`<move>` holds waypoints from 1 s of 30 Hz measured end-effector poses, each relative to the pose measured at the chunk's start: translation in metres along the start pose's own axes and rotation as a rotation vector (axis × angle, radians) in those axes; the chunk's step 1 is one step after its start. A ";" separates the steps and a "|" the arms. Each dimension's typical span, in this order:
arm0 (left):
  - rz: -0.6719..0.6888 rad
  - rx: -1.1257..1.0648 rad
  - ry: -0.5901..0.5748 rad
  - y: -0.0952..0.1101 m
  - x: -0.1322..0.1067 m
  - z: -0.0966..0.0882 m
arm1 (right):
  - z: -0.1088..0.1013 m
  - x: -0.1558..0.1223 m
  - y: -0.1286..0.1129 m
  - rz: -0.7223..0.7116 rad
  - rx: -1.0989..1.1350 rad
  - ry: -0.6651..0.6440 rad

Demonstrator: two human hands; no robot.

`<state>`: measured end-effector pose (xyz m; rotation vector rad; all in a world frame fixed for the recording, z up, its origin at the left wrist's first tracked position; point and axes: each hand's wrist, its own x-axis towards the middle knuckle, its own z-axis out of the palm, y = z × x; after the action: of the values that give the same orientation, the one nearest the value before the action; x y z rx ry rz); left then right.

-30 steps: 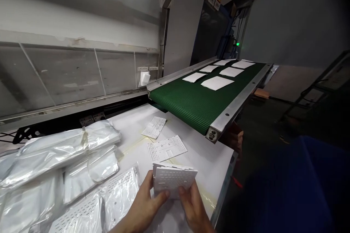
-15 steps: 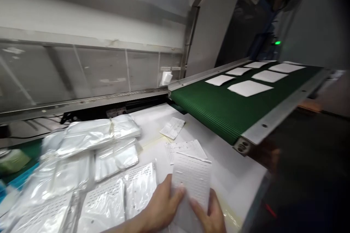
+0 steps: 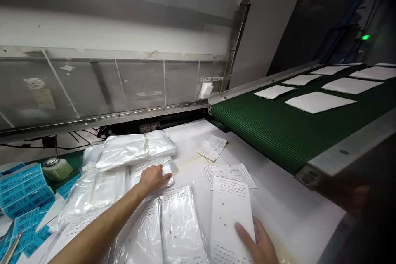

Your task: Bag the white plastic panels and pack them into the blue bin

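My right hand (image 3: 260, 239) grips the lower right edge of a white perforated card (image 3: 232, 210), printed with rows of dashes and small holes, with the thumb on its face. My left hand (image 3: 154, 178) reaches across to a bundle of clear plastic bags (image 3: 139, 171). Its thumb stands apart from the bent fingers, which touch the plastic. Similar cards in clear bags (image 3: 182, 218) lie between my arms. Beyond the held card are a printed white card (image 3: 230, 171) and a smaller folded white piece (image 3: 213, 147) on the white table (image 3: 278, 198).
A green conveyor belt (image 3: 260, 123) with several white cards (image 3: 320, 102) runs at the right, its metal corner (image 3: 309, 173) close to the table. More banded plastic bags (image 3: 123, 152) are piled at the left, near blue label sheets (image 3: 24, 189), a glass jar (image 3: 57, 169) and tweezers (image 3: 12, 247).
My left hand has let go of the card and moved left and away from me onto the plastic bags. The right hand still holds the card. The camera view has turned left.
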<state>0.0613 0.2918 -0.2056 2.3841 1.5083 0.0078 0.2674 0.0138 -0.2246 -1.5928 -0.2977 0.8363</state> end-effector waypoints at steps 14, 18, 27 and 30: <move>0.017 0.067 0.053 0.017 0.019 0.014 | 0.002 -0.003 0.001 -0.046 0.009 -0.013; 0.016 0.063 0.007 0.015 0.021 0.011 | 0.002 -0.005 0.001 -0.066 0.053 -0.009; 0.145 0.080 0.018 -0.003 -0.001 -0.001 | 0.002 -0.006 -0.001 -0.060 0.054 0.008; 0.145 0.082 0.047 -0.001 -0.003 -0.002 | 0.003 -0.009 -0.003 -0.048 0.064 0.016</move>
<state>0.0586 0.2903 -0.2037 2.5712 1.3771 0.0360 0.2598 0.0112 -0.2191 -1.5265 -0.2942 0.7883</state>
